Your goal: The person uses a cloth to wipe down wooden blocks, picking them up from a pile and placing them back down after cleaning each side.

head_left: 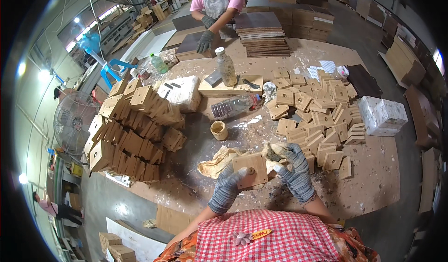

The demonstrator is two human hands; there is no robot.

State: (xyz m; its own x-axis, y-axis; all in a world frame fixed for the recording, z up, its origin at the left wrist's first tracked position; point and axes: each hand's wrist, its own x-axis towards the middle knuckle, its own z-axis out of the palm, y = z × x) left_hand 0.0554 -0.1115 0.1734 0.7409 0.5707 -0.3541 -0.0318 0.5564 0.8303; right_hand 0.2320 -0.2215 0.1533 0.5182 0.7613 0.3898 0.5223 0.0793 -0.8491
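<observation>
My left hand, in a grey knitted glove, grips a square wooden block with a hole in it, thumb on its front face. Beside the block's right edge, my gloved right hand is closed on a crumpled tan rag. Another pale cloth lies on the table just left of the block. Beyond my hands stands a small tan cup. To the right spreads a loose heap of similar wooden blocks; at the left, many more are stacked in rows.
Behind the cup lie a clear plastic bottle and a wooden board bearing an upright bottle. A white wrapped package sits left, white blocks right. Across the table, a gloved person handles dark panels.
</observation>
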